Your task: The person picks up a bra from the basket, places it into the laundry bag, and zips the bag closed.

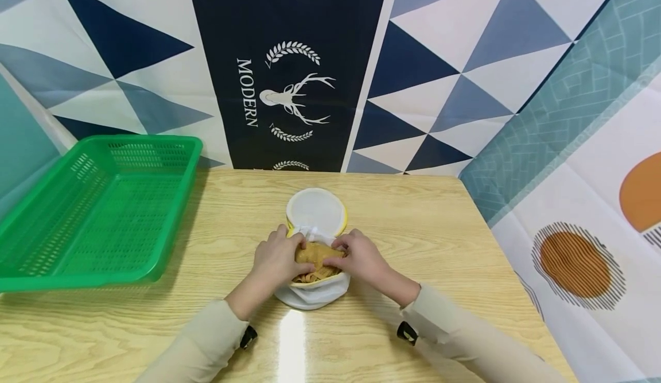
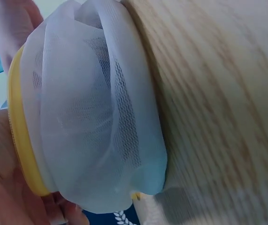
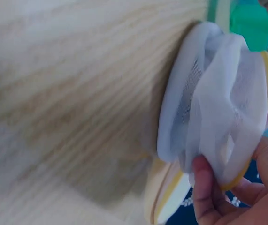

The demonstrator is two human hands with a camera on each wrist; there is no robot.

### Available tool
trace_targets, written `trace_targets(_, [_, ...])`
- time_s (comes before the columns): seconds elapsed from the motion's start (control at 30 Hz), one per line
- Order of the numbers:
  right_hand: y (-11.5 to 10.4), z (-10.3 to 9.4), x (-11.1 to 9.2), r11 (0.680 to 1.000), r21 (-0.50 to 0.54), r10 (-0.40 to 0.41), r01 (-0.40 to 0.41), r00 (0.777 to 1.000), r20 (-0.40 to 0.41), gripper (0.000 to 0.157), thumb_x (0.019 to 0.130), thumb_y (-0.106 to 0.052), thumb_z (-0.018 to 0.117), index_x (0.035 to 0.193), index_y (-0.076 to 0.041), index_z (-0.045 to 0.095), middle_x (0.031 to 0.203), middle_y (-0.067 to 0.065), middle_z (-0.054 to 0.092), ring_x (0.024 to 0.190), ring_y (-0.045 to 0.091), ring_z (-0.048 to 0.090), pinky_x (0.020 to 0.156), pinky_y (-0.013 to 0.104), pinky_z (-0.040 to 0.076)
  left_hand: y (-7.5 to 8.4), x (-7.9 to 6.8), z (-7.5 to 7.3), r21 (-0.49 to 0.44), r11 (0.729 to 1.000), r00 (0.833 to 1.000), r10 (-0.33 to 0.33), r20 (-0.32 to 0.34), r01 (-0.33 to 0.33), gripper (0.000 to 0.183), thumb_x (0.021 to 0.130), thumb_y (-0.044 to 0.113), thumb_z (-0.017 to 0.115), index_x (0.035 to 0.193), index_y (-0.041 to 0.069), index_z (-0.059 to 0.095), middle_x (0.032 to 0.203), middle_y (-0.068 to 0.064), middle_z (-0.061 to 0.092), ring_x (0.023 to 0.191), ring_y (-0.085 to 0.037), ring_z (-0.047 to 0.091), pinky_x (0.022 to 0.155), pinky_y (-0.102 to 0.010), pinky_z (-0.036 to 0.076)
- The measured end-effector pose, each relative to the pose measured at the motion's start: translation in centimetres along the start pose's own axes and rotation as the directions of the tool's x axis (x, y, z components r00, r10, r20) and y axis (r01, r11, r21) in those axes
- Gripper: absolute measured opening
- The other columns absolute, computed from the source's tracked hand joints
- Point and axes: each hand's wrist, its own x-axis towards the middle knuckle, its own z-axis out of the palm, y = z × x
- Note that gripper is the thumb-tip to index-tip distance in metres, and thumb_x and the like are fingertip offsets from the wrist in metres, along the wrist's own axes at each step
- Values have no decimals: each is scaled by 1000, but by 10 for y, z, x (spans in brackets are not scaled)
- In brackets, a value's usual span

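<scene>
A white mesh laundry bag [image 1: 316, 297] with a yellow-trimmed rim stands on the table, its round lid [image 1: 316, 212] folded back. Inside its mouth lies a bunched tan garment [image 1: 316, 254] with a frilly edge; its exact kind is unclear. My left hand [image 1: 276, 256] reaches over the left rim, thumb and fingers bent onto the garment. From the right, my right hand [image 1: 361, 259] pinches the garment between thumb and forefinger. In the right wrist view, another finger [image 3: 204, 183] touches the outside of the mesh. The bag's side hides most of the left fingers in the left wrist view.
A green plastic basket [image 1: 121, 216] stands on the left of the wood-grain table [image 1: 413, 222]. Patterned cloth [image 1: 289, 73] hangs along the back, and more printed cloth [image 1: 583, 268] covers the right side. Light glares off the tabletop near the front.
</scene>
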Motion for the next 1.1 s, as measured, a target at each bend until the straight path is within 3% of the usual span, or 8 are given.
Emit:
trace_targets(0.27, [3, -13, 7, 999, 37, 20, -22, 998, 59, 13, 79, -12, 64, 90, -8, 69, 78, 0, 55, 67, 9, 47, 59, 21, 42, 6, 1, -3, 29, 999, 999, -43, 10, 43, 44, 61, 54, 71, 88, 22, 56, 88, -5, 45, 77, -21, 47, 59, -34, 37])
trace_targets(0.53, [3, -20, 9, 995, 100, -4, 7, 1000, -26, 15, 84, -4, 56, 89, -8, 69, 79, 3, 56, 63, 9, 46, 55, 19, 40, 8, 2, -2, 54, 996, 997, -74, 20, 72, 42, 62, 51, 72, 85, 20, 55, 89, -7, 45, 78, -23, 48, 60, -35, 37])
trace_targets(0.67, [1, -24, 10, 991, 120, -51, 58, 997, -56, 14, 84, -5, 56, 89, -9, 69, 79, 2, 55, 63, 9, 45, 56, 19, 40, 9, 2, -3, 53, 995, 996, -81, 24, 80, 41, 63, 49, 73, 85, 19, 56, 90, -7, 45, 79, -23, 48, 60, -35, 37])
trace_targets(0.8, [2, -22, 9, 985, 117, -130, 128, 991, 7, 11, 83, -11, 60, 90, -10, 68, 80, 0, 55, 63, 8, 45, 55, 18, 41, 11, 2, -4, 50, 996, 996, -82, 24, 81, 42, 63, 49, 73, 86, 18, 56, 91, -8, 46, 80, -23, 48, 60, -35, 38])
trace_targets(0.93, [4, -15, 6, 972, 45, -234, 232, 970, 70, 15, 79, -19, 66, 91, -10, 68, 82, 0, 58, 66, 7, 48, 56, 17, 41, 11, 1, -4, 36, 997, 997, -71, 17, 70, 43, 64, 49, 72, 88, 17, 56, 92, -8, 46, 79, -23, 48, 61, -36, 39])
trace_targets(1.1, [1, -8, 2, 927, -151, -327, 343, 937, 123, 32, 74, -29, 70, 98, -9, 67, 83, 2, 58, 63, 7, 45, 54, 16, 38, 8, 1, -3, 1, 999, 999, -50, 1, 50, 44, 64, 49, 71, 90, 17, 57, 89, -6, 44, 76, -22, 47, 60, -35, 38])
